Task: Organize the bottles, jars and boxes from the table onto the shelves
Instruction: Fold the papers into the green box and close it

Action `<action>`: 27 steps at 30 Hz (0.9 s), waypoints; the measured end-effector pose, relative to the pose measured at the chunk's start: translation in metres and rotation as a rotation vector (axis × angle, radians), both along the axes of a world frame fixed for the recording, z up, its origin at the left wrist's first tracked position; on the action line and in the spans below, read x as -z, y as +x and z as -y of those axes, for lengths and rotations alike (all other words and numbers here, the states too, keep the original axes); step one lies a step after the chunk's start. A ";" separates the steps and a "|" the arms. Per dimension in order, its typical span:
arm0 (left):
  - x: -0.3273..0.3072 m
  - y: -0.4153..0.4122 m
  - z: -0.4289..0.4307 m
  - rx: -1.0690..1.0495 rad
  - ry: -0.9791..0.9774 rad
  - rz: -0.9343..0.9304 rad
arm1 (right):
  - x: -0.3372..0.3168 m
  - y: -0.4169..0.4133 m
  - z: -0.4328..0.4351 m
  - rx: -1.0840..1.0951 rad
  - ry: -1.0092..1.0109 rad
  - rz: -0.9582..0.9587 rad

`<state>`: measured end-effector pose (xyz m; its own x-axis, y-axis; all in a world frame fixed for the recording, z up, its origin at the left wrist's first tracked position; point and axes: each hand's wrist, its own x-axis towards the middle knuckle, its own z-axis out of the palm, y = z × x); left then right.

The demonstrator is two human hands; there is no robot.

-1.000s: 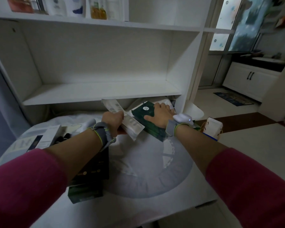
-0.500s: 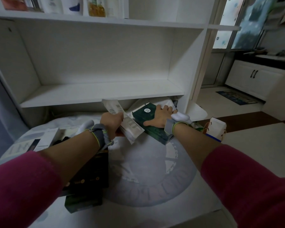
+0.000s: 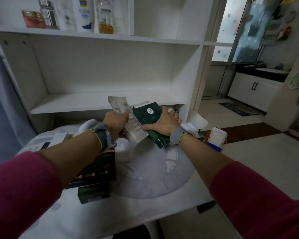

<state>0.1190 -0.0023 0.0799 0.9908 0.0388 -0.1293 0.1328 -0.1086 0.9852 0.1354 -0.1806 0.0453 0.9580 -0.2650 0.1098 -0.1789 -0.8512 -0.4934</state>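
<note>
My left hand (image 3: 115,124) grips a long white box (image 3: 128,121), tilted with its printed end up near the edge of the lower shelf (image 3: 97,102). Right beside it, my right hand (image 3: 164,123) holds a dark green box (image 3: 148,118) with a round white label, its top lifted off the table. The two boxes touch. A black box with gold print (image 3: 97,169) and a smaller green box (image 3: 93,194) lie on the table (image 3: 128,213) under my left forearm. White boxes (image 3: 59,137) lie at the table's far left.
The upper shelf (image 3: 93,34) holds a red jar (image 3: 34,19), a silver bottle (image 3: 49,14) and several white bottles. A white carton (image 3: 217,138) stands on the floor right of the table. A white cabinet (image 3: 255,90) and a doormat are farther right.
Both hands have lifted their boxes slightly up toward the lower shelf. The view has tilted up, showing more of the upper shelf's bottles.
</note>
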 end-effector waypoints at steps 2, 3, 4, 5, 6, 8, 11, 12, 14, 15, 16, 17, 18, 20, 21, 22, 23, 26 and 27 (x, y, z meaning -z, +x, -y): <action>-0.001 -0.010 -0.002 0.022 0.034 0.036 | 0.000 -0.016 -0.003 -0.014 0.073 0.017; -0.001 -0.014 -0.002 0.034 0.053 0.049 | 0.002 -0.021 -0.004 -0.018 0.098 0.021; -0.001 -0.017 -0.003 0.038 0.074 0.063 | 0.004 -0.026 -0.005 -0.017 0.112 0.022; -0.001 -0.019 -0.003 0.038 0.092 0.073 | 0.007 -0.030 -0.006 -0.019 0.128 0.020; 0.000 -0.022 -0.003 0.037 0.110 0.083 | 0.009 -0.036 -0.006 -0.024 0.149 0.016; 0.000 -0.026 -0.003 0.031 0.158 0.107 | 0.012 -0.046 -0.007 -0.031 0.197 0.010; 0.002 -0.031 -0.004 0.022 0.260 0.139 | 0.017 -0.054 -0.006 -0.021 0.235 -0.010; 0.003 -0.032 -0.004 0.025 0.291 0.146 | 0.019 -0.054 -0.005 -0.008 0.239 -0.013; 0.006 -0.032 -0.004 0.039 0.358 0.165 | 0.021 -0.054 -0.003 0.023 0.244 -0.018; 0.007 -0.032 -0.004 0.043 0.399 0.181 | 0.022 -0.053 -0.002 0.037 0.253 -0.021; 0.008 -0.032 -0.004 0.044 0.442 0.198 | 0.025 -0.049 0.000 0.055 0.276 -0.030; 0.009 -0.032 -0.003 0.041 0.478 0.215 | 0.029 -0.042 0.004 0.073 0.313 -0.031; 0.009 -0.031 -0.004 0.040 0.509 0.227 | 0.036 -0.034 0.010 0.087 0.365 -0.013; 0.010 -0.029 -0.005 0.038 0.543 0.243 | 0.053 -0.014 0.025 0.073 0.486 0.037; 0.010 -0.028 -0.006 0.039 0.556 0.250 | 0.066 -0.001 0.034 0.051 0.548 0.055; 0.011 -0.028 -0.006 0.041 0.565 0.256 | 0.072 0.006 0.039 0.033 0.606 0.073; 0.012 -0.027 -0.007 0.046 0.569 0.259 | 0.071 0.005 0.039 0.034 0.647 0.088; 0.010 -0.027 -0.008 0.065 0.597 0.273 | 0.043 -0.024 0.023 0.086 0.707 0.116; 0.009 -0.027 -0.008 0.069 0.607 0.275 | 0.035 -0.031 0.019 0.093 0.708 0.107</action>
<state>0.0917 0.0061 0.0707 0.9874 -0.0401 0.1532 -0.1420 -0.6533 0.7437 0.1045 -0.1994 0.0101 0.9216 -0.3874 -0.0261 -0.1545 -0.3042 -0.9400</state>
